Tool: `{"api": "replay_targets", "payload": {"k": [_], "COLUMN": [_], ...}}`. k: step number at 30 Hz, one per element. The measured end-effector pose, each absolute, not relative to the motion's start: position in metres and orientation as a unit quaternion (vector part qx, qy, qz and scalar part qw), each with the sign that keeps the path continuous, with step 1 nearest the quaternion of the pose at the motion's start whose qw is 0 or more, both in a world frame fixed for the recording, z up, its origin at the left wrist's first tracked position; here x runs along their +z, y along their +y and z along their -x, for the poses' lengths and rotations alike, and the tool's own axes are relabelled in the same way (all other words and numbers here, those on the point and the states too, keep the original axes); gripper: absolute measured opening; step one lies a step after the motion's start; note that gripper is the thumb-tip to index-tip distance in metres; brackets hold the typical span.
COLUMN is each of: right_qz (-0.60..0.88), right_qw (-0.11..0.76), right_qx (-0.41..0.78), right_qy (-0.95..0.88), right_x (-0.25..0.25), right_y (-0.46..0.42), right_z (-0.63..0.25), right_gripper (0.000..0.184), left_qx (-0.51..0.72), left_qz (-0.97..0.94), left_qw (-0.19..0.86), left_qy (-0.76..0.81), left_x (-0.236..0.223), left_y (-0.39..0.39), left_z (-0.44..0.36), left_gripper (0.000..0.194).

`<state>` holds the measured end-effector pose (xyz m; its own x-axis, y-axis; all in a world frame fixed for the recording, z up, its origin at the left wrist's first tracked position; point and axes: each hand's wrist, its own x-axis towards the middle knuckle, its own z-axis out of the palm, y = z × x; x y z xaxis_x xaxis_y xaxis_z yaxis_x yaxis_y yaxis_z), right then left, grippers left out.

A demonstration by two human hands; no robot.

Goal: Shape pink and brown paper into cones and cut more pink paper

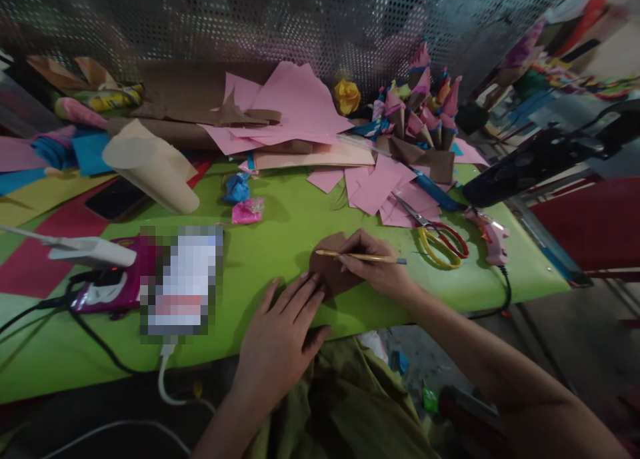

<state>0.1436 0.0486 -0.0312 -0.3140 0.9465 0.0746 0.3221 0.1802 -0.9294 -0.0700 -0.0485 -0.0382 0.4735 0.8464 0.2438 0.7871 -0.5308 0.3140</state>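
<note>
My left hand (283, 329) lies flat with fingers stretched out, pressing the near edge of a small brown paper piece (327, 266) on the green table sheet (280, 239). My right hand (377, 262) is closed in a pinch on a thin yellow pencil (363, 256), which lies almost level across the brown piece, its tip pointing left.
Yellow-and-red scissors (437, 239) and a pink glue gun (493, 236) lie right of my hand. Pink paper scraps (380, 186), crumpled blue and pink balls (240, 199), a rolled cream sheet (150, 166) and paper cones (425, 112) sit behind. A purple device with cables (110, 282) lies at left.
</note>
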Motion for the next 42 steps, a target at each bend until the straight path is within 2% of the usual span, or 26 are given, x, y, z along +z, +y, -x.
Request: {"api": "replay_targets", "payload": {"k": [17,25,31,35,42], "right_qz": [0.561,0.542,0.467,0.445,0.425], "right_qw": [0.448,0.453,0.363,0.324,0.312], "right_qx": [0.330,0.349,0.464,0.474,0.455], "right_qy": [-0.613,-0.616,-0.660,-0.687,-0.717], "right_x": [-0.028,-0.029,-0.026,-0.025,-0.027], "right_y": [0.052,0.050,0.041,0.039,0.041], "right_z": [-0.159,-0.159,-0.150,-0.146,-0.146], "right_gripper": [0.013,0.013,0.018,0.020,0.013], "left_qx": [0.190,0.189,0.182,0.183,0.189], "left_qz": [-0.859,-0.862,-0.858,-0.857,-0.857], "left_qw": [0.056,0.042,0.067,0.070,0.064], "left_qy": [0.472,0.468,0.475,0.477,0.475], "left_x": [-0.039,-0.038,-0.036,-0.036,-0.039], "left_y": [-0.047,-0.046,-0.047,-0.047,-0.048], "left_z": [0.072,0.071,0.070,0.070,0.070], "left_gripper": [0.048,0.046,0.044,0.045,0.044]}}
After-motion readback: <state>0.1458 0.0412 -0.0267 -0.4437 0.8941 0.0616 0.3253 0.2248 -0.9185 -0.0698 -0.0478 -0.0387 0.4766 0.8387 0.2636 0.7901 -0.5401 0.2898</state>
